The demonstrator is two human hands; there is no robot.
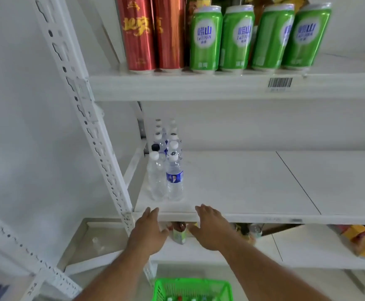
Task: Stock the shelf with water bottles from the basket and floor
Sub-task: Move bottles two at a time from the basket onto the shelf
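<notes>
Reaching toward the shelf point(231, 183), both hands hang spread and empty at its front edge — left hand point(148, 230) and right hand point(211, 228) apart. Bottles point(166, 161) stand in two rows at the shelf's left end; the green basket point(191, 288) sits below.

Shelf point(231, 192) white, w/ black-striped barcode tag point(280, 83). Bottles point(166, 161) clear, white caps, one w/ blue label. Cans point(259, 38) green w/ white oval & blue lettering. Tubes point(151, 33) red, gold script. Basket point(191, 288) bright green.
</notes>
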